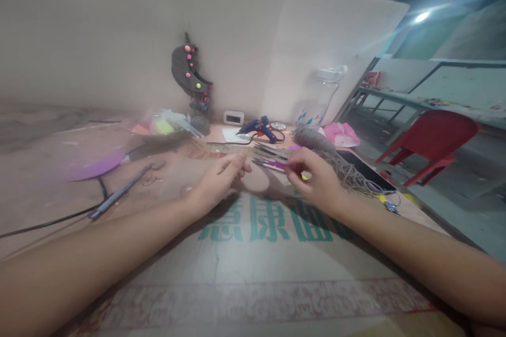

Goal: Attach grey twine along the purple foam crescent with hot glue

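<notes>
Our left hand (225, 176) curls its fingers loosely, and our right hand (316, 176) bends its fingers toward the thumb; we cannot tell whether either pinches anything. The pointed metal tools (263, 162) lie just beside the right fingertips, perhaps touching. We judge the work between our hands to be at an early stage, since we see no joined piece there, and the grey yarn (312, 138) lies partly loose. The crescent ornament (182, 71) against the wall (237, 52) already bears coloured balls (188, 75) and looks finished. A pale round shape (255, 180) between our hands is too faint to name; blur smears the table's left side, and our forearms (118, 253) are cut off.
</notes>
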`<control>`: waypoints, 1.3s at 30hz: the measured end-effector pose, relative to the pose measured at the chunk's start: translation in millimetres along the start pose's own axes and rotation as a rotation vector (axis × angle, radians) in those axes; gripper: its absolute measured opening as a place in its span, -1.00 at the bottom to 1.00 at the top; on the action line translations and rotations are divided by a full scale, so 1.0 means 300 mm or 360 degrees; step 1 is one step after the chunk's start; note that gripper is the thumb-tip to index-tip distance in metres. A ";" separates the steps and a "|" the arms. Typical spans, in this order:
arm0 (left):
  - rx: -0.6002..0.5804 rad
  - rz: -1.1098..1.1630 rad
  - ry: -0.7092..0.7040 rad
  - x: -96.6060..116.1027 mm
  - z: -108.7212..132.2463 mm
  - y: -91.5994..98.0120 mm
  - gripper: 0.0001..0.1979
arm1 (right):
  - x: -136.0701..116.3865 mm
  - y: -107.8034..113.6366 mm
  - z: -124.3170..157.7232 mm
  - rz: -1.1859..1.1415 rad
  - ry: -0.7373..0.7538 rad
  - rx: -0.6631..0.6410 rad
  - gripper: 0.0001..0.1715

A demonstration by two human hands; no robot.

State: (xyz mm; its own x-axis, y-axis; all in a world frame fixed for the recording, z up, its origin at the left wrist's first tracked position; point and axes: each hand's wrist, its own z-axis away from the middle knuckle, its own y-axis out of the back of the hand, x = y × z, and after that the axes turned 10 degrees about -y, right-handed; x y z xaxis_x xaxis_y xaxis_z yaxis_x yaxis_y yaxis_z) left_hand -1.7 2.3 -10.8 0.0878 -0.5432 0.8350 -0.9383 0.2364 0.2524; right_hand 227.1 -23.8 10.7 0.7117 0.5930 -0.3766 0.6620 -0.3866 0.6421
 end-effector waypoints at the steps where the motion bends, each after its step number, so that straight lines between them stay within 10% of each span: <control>1: -0.0043 0.0047 0.0018 0.002 0.002 -0.002 -0.54 | 0.007 0.000 0.003 0.0121 0.0191 -0.0039 -0.92; 6: -0.0143 0.0099 0.0116 0.017 -0.001 -0.007 -0.62 | 0.013 0.003 0.011 0.0543 0.0686 -0.0109 -0.89; 18: -0.0301 -0.0072 0.0157 0.019 -0.010 -0.007 -0.63 | 0.039 -0.005 0.018 0.0782 0.0577 -0.0151 -0.90; 29: -0.0233 -0.0124 0.0227 0.021 -0.005 -0.006 -0.64 | 0.007 -0.010 -0.029 -0.0615 -0.0837 -0.0263 -0.50; 39: -0.0339 -0.0165 0.0122 0.033 0.004 -0.009 -0.67 | 0.057 -0.039 -0.026 -0.1136 -0.1190 -0.0344 -0.64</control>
State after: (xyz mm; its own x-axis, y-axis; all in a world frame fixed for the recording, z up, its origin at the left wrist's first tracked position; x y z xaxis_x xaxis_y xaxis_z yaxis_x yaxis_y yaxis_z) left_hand 1.2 -4.7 -3.7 0.2130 -0.5125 0.8318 -0.8318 0.3514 0.4296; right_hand 229.7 -3.6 1.7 0.1865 0.0188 -0.9823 0.9806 0.0579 0.1873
